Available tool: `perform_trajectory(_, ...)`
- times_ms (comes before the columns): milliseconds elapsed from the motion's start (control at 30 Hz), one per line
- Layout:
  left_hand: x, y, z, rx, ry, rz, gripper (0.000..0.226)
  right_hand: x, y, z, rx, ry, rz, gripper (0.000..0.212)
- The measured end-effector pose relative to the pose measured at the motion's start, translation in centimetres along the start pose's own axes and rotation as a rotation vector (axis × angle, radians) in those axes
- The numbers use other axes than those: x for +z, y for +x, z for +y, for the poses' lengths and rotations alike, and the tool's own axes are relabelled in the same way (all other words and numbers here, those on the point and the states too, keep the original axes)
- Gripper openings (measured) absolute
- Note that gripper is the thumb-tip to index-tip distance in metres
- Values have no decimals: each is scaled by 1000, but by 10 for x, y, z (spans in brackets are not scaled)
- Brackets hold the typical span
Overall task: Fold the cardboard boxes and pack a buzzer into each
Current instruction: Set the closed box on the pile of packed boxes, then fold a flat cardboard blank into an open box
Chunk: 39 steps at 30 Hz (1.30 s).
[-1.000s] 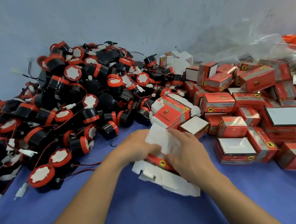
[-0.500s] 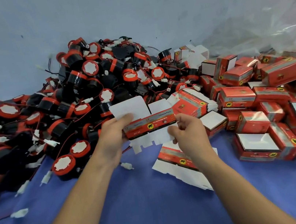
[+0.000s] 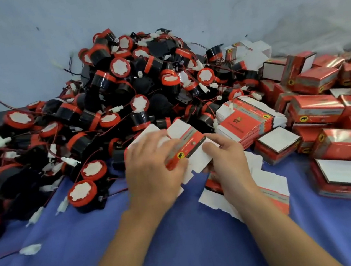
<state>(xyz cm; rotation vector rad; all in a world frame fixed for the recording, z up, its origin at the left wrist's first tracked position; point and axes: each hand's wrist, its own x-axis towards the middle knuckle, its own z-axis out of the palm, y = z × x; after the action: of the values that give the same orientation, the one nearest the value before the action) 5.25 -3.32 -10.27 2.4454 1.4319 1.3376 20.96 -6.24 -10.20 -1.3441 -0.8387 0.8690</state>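
Observation:
Both hands hold one flat red-and-white cardboard box blank [image 3: 189,145] above the blue cloth. My left hand [image 3: 150,170] grips its left end, fingers over the red face. My right hand [image 3: 226,159] pinches its right end, thumb on the white flap. A big heap of black-and-red buzzers [image 3: 119,100] with wires lies behind and to the left. A stack of flat blanks [image 3: 248,122] sits just right of the held one. More loose blanks [image 3: 271,189] lie under my right wrist.
Folded red boxes [image 3: 326,114] pile up along the right side, some with white faces up. A blue cloth [image 3: 164,248] covers the table in front. Loose buzzers [image 3: 83,192] and white connectors [image 3: 30,249] lie at the left. A grey wall stands behind.
The blank was lifted off the loose pile and held up flat between both hands; now it is tilted and lower, with my left hand over its red face.

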Motion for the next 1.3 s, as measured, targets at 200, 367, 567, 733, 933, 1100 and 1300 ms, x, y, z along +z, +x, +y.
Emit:
perform_trajectory(200,4,-8,20,-184,-178,-315,42,-2,-7,2,54,168,-83,42)
perform_trajectory(367,-6,9,10,-384,-619,-362,39,0,-7,3,-57,51,-154,37)
perform_trajectory(567,-13,17,10,-792,-878,-313,28,3,-18,3,-186,-256,-286,92)
perform_trajectory(733,-15,22,7,-892,-948,-279,30,5,-21,0,-254,-362,-363,107)
perform_trajectory(933,-8,20,8,-549,-671,-211,28,9,-26,-1,-314,-354,-229,103)
perform_trajectory(1100,-9,22,7,-445,-567,-176,19,11,-30,-2,-606,-515,-79,54)
perform_trajectory(1300,-13,26,4,-573,-658,-211,35,3,-26,-5,-534,-516,-114,26)
